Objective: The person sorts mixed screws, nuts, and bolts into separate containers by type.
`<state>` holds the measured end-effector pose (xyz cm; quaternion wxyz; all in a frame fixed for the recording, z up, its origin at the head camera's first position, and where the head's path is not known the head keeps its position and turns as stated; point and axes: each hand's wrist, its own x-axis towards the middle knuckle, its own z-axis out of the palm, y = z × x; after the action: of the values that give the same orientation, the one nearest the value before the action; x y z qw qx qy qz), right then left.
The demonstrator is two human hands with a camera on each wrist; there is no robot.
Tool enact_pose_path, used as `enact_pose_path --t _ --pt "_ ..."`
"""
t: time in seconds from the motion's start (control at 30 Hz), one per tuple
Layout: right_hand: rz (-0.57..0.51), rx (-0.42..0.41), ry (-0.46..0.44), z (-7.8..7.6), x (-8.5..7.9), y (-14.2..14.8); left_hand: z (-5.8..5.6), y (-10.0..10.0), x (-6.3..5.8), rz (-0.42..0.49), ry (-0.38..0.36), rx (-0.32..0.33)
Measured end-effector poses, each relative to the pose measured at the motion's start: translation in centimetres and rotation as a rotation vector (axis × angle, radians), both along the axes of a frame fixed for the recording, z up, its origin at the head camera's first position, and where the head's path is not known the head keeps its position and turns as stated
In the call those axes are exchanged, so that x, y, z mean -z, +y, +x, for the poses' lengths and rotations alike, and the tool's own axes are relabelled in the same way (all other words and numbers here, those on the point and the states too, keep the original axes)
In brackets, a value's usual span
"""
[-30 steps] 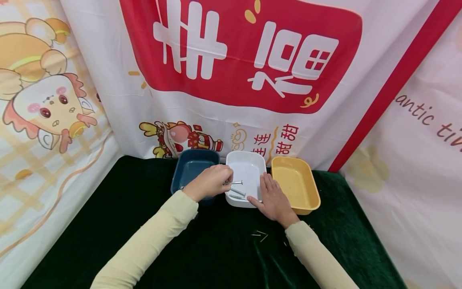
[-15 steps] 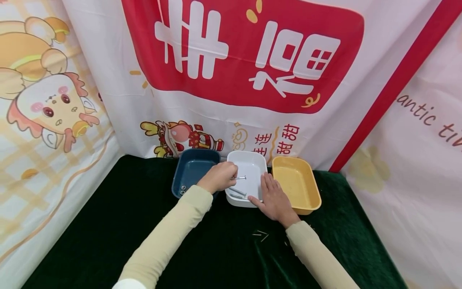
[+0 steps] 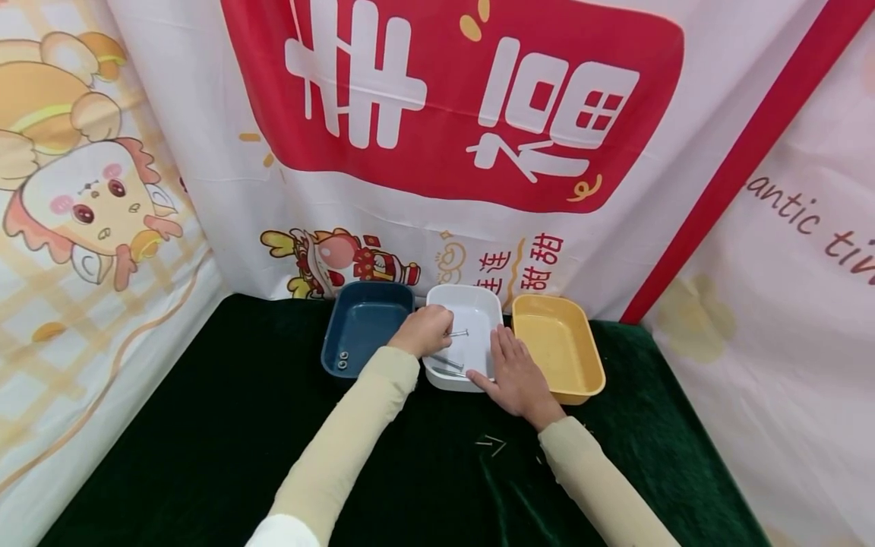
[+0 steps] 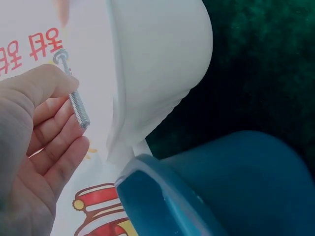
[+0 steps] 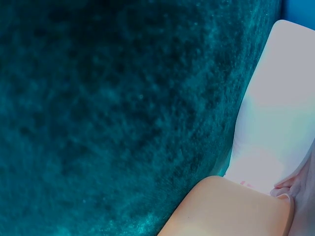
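Note:
My left hand (image 3: 425, 331) pinches a metal bolt (image 3: 459, 333) over the left side of the white tray (image 3: 478, 300). In the left wrist view, the bolt (image 4: 76, 101) shows a threaded shank and a round head, gripped between thumb and fingers. Several similar bolts (image 3: 447, 365) lie at the near end inside the white tray. My right hand (image 3: 516, 377) rests at that tray's right rim with its fingers straight and the thumb at the near right corner. The right wrist view catches the white tray's outer wall (image 5: 275, 108).
Left of the white tray stands a blue tray (image 3: 369, 300) with two nuts (image 3: 343, 360) inside; a yellow tray (image 3: 560, 349) stands right. Several thin nails or screws (image 3: 492, 442) lie on the green cloth (image 3: 424, 471). A printed fabric backdrop (image 3: 437, 182) rises behind the trays.
My left hand has shifted right and slightly away with the bolt, farther over the white tray, uncovering the nuts in the blue tray. My right hand stays in place.

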<state>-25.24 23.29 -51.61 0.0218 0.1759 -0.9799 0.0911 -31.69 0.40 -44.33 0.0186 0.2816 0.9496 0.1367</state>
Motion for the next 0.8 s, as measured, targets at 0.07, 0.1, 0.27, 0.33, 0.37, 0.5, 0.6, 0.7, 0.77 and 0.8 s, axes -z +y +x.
enact_pose_path --t 0.07,0.1,0.27,0.33,0.37,0.5,0.6,0.7,0.77,0.8 --pt "0.002 -0.004 -0.001 0.0 -0.1 -0.2 -0.2 0.1 0.0 -0.012 0.001 -0.002" --pt "0.004 -0.005 -0.001 0.0 -0.1 -0.2 -0.3 0.1 0.0 -0.016 0.003 -0.002" --pt "0.005 -0.003 0.011 -0.2 -0.2 -0.4 -1.0 0.4 0.0 -0.043 0.013 0.001" --pt "0.012 0.006 0.010 -0.2 -0.2 -0.4 -1.1 0.5 0.0 -0.044 0.012 0.002" --pt "0.011 0.007 0.006 -0.2 -0.2 -0.4 -1.2 0.5 0.1 -0.042 0.011 0.002" --pt "0.014 0.014 -0.009 -0.2 0.0 -0.3 -1.1 0.5 0.2 -0.022 0.009 -0.002" --pt "0.010 0.013 -0.010 -0.2 0.2 -0.1 -0.9 0.4 0.2 -0.008 0.015 -0.002" --pt "0.004 0.011 -0.004 -0.3 0.3 0.0 -0.6 0.2 0.2 -0.010 0.026 0.000" --pt "-0.001 0.010 -0.003 -0.3 0.3 0.0 -0.5 0.1 0.1 -0.011 0.029 0.003" --pt "-0.003 0.008 -0.005 -0.3 0.2 0.0 -0.5 0.0 0.1 -0.015 0.030 0.004"
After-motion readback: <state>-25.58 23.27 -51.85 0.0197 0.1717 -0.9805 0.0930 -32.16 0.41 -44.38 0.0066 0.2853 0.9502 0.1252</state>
